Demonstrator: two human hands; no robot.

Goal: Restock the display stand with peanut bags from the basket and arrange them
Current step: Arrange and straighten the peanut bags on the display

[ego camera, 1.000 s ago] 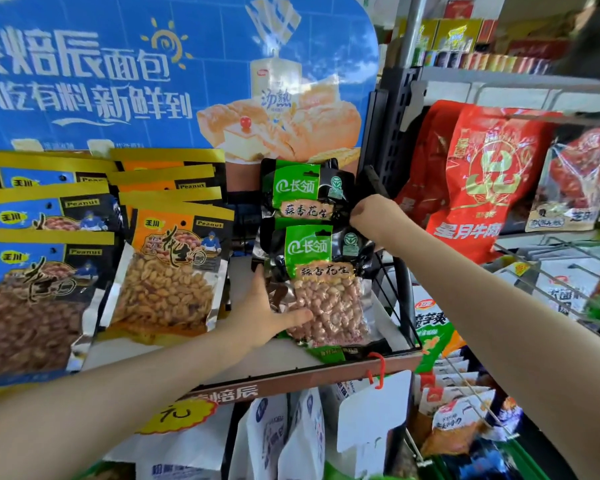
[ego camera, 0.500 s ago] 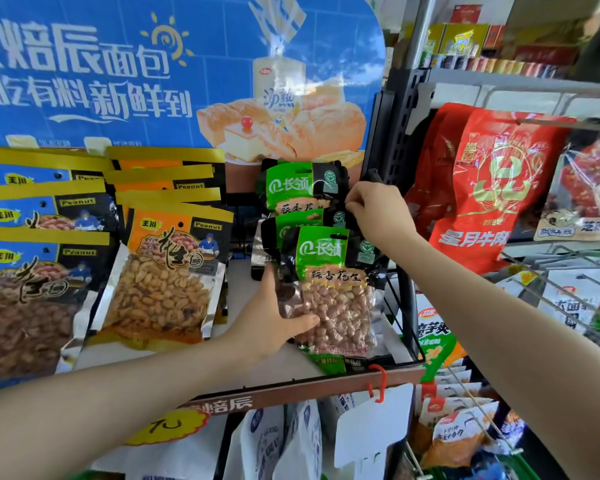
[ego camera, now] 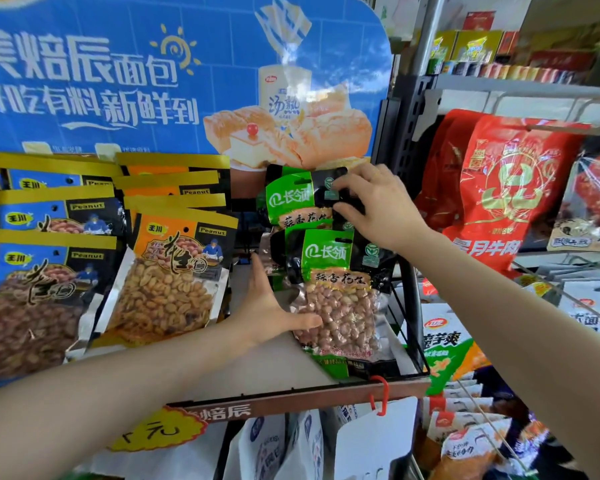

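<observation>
Right hand [ego camera: 381, 206] is seen up at one o'clock, thumb and fingers pinched on the black top corner of the rear green peanut bag [ego camera: 298, 199]. Left hand [ego camera: 267, 306] is spread at the centre, thumb laid across the clear window of the front green peanut bag [ego camera: 336, 292], fingers reaching behind its left edge. Both bags are stood in a leaning row at the right end of the display stand [ego camera: 291, 398]. Orange peanut bags [ego camera: 174, 271] are ranged at nine o'clock, blue peanut bags [ego camera: 39, 271] beyond them. Blue bread poster [ego camera: 146, 74] is set at twelve o'clock, red snack packs [ego camera: 499, 188] at three.
</observation>
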